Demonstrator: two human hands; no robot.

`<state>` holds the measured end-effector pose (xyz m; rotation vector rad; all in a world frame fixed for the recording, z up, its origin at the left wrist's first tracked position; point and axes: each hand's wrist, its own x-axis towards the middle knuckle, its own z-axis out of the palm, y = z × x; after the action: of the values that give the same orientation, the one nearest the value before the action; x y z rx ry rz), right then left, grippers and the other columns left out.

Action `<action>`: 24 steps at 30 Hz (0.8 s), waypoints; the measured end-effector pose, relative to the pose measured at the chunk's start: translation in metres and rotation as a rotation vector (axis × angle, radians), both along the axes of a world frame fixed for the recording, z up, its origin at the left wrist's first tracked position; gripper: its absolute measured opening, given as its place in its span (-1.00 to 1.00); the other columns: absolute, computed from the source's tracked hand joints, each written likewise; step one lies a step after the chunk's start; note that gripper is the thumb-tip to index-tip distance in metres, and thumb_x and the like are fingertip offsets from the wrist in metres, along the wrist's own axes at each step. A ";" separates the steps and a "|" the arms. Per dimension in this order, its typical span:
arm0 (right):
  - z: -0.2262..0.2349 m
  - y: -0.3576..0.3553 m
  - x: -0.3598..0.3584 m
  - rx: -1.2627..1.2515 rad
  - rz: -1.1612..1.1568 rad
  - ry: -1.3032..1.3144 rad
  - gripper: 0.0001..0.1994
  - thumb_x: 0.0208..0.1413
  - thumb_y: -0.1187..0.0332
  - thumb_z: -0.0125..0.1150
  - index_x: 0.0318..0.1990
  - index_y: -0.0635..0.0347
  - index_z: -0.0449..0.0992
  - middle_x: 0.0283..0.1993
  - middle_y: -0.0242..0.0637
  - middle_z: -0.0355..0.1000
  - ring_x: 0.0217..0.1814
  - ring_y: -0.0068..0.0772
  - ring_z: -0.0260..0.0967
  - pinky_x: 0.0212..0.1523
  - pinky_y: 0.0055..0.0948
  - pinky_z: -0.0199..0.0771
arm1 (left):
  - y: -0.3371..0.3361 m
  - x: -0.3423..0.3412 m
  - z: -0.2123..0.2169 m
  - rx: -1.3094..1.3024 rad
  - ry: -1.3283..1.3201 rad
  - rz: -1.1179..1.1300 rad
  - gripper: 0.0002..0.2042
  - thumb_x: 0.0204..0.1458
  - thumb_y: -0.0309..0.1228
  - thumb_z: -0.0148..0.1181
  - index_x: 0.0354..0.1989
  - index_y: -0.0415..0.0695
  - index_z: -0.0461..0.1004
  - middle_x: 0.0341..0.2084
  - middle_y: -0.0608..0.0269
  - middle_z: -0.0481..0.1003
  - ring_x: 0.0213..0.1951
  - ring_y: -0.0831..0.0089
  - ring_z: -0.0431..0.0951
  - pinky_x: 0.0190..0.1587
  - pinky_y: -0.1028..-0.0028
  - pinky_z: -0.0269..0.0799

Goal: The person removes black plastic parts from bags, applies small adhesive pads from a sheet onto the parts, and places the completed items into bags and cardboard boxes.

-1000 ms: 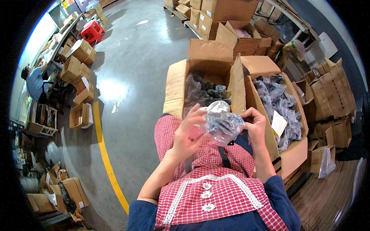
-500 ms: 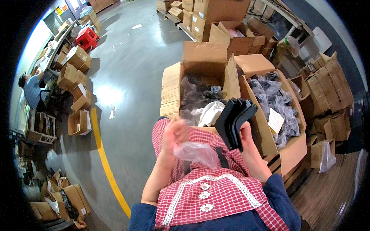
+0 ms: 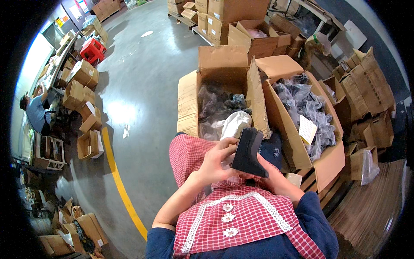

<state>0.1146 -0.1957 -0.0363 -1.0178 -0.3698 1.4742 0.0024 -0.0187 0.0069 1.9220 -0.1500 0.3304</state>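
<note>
In front of my apron, a stack of black angled plastic parts (image 3: pixel 248 153) is held upright, close over the near edge of the open box. My right hand (image 3: pixel 272 175) grips the stack from its right and lower side, with part of the fingers hidden behind it. Against the stack's left side, my left hand (image 3: pixel 215 163) has its fingers bent round a clear plastic bag (image 3: pixel 227 162), of which only a small piece shows. A white cloth-like bundle (image 3: pixel 236 125) lies in the box just beyond the parts.
Ahead stands an open carton (image 3: pixel 188 101) with dark bagged items inside. To its right, another carton (image 3: pixel 330 170) holds many bagged parts and a pale card (image 3: pixel 307 129). Stacked boxes (image 3: pixel 239 11) stand farther back. At far left a person (image 3: pixel 38 113) sits by a bench.
My hands have come together: the left moved right with the clear bag, and the black parts turned and came in toward my left hand. The view has shifted slightly.
</note>
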 end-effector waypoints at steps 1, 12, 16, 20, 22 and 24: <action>0.003 -0.005 0.005 -0.003 0.048 -0.052 -0.61 0.23 0.38 0.14 0.21 0.21 0.42 -0.10 -0.37 0.54 -0.22 -0.56 0.48 -0.22 -0.45 0.54 | -0.002 -0.002 0.001 0.039 -0.008 0.038 -0.43 -0.22 -0.25 0.51 0.03 -0.20 0.54 0.05 0.02 0.46 0.04 0.13 0.54 0.07 0.26 0.47; 0.043 -0.009 0.035 -0.198 0.116 -0.814 -0.48 0.38 0.19 0.04 0.41 0.11 0.16 0.06 -0.21 0.45 0.03 -0.43 0.40 0.06 -0.39 0.43 | -0.045 0.003 -0.023 0.735 0.452 0.095 -0.62 -0.11 -0.24 0.34 -0.22 -0.25 0.43 -0.41 0.02 0.60 -0.39 0.11 0.67 -0.37 0.18 0.54; -0.007 -0.011 0.011 -0.157 -0.285 -0.722 -0.48 0.25 0.22 0.23 0.28 0.21 0.27 0.02 -0.27 0.44 0.01 -0.47 0.41 0.04 -0.46 0.43 | -0.053 0.011 -0.023 0.751 0.546 0.036 -0.58 -0.05 -0.08 0.33 -0.25 -0.23 0.49 -0.41 0.02 0.62 -0.36 0.09 0.67 -0.32 0.14 0.53; -0.004 -0.027 0.014 -0.210 -0.368 -0.139 -0.58 0.26 0.29 0.19 0.22 0.24 0.38 0.11 -0.30 0.45 0.10 -0.46 0.40 0.13 -0.41 0.41 | -0.023 0.008 -0.003 0.408 0.645 -0.094 -0.42 0.05 0.20 0.23 -0.12 -0.15 0.54 -0.31 0.06 0.64 -0.22 0.00 0.65 -0.17 0.18 0.52; -0.004 -0.027 0.016 -0.184 -0.372 -0.170 -0.59 0.23 0.31 0.20 0.18 0.26 0.39 0.06 -0.31 0.46 0.05 -0.48 0.42 0.08 -0.44 0.44 | -0.018 0.003 -0.018 0.189 0.661 -0.142 -0.41 0.12 0.20 0.16 -0.12 -0.19 0.54 -0.27 0.00 0.63 -0.19 0.03 0.64 -0.12 0.21 0.51; -0.007 -0.026 0.016 -0.145 -0.385 -0.275 -0.61 0.18 0.33 0.24 0.12 0.28 0.40 -0.02 -0.32 0.46 -0.05 -0.54 0.46 -0.04 -0.51 0.52 | -0.016 0.005 -0.017 0.102 0.783 -0.198 -0.44 0.25 0.12 0.02 -0.15 -0.25 0.53 -0.21 -0.05 0.62 -0.14 0.11 0.63 -0.05 0.25 0.47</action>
<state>0.1306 -0.2219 -0.0432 -1.3326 -0.2459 1.0284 0.0072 -0.0344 -0.0104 1.9827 0.1660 -0.5747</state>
